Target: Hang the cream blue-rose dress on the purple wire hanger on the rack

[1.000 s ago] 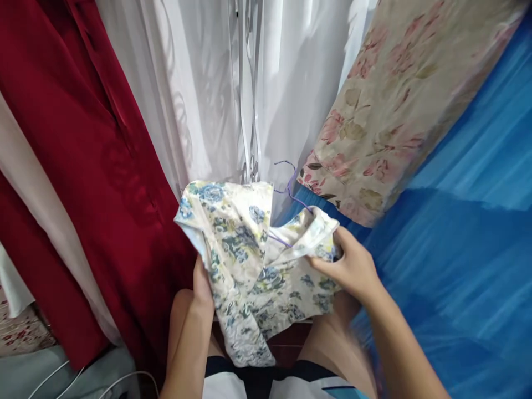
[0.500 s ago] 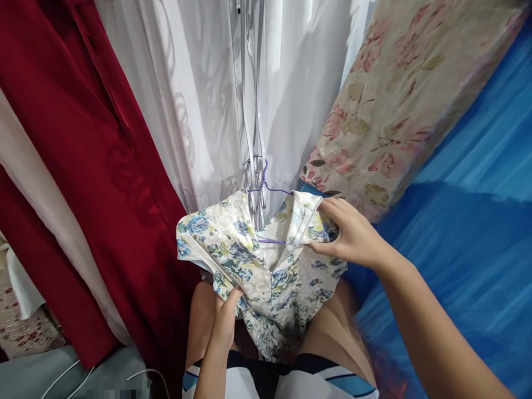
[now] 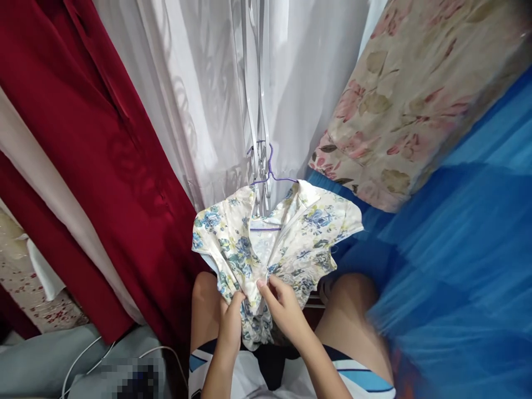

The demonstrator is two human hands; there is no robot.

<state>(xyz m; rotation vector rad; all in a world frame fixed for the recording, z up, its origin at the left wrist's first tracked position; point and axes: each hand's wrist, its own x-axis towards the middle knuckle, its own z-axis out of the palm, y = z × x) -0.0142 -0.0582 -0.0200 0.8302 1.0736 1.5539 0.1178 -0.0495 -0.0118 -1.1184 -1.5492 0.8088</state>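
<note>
A white floral blouse with blue and yellow flowers hangs in front of my knees on a purple hanger. The hanger's hook is at a grey metal rack with thin uprights. My left hand grips the blouse's left front edge, thumb on top and fingers behind the cloth. My right hand pinches the front opening below the V-neck, thumb and forefinger on the fabric. The collar lies folded at the right shoulder.
Dark red cloth hangs at the left, white curtains behind the rack. Pink-flowered fabric and blue tulle fill the right side. White cables lie on a grey surface at lower left.
My right hand has let go of the collar at the right shoulder and moved down and left to the blouse's front opening. My left hand keeps its hold.
</note>
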